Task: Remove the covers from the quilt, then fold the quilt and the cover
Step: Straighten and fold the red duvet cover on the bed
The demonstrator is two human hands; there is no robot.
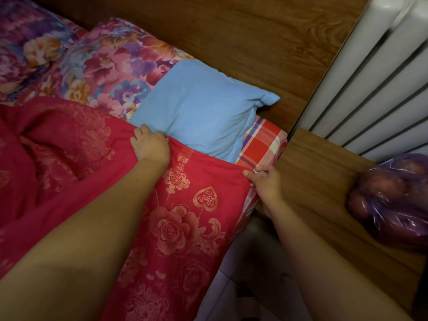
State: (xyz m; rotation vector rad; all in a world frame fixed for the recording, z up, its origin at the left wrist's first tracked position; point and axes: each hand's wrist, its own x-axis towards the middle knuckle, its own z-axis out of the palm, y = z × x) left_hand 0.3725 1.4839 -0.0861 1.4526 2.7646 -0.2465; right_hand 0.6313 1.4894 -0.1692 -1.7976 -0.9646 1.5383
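The left hand (150, 147) has its fingers (141, 132) curled over the top edge of the red quilt cover (185, 216), right against the blue pillow (199, 107). The right hand (266, 184) pinches the cover's corner, with the plaid sheet (261, 140) just beyond its fingers. From both grips the cover lies spread over the bed toward the person.

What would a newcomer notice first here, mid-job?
The red rose-print quilt fills the lower left, its top edge held by the left hand and its corner pinched by the right hand. Just beyond lies a light blue pillow by the wooden headboard. A purple plastic bag sits on the nightstand at far right.
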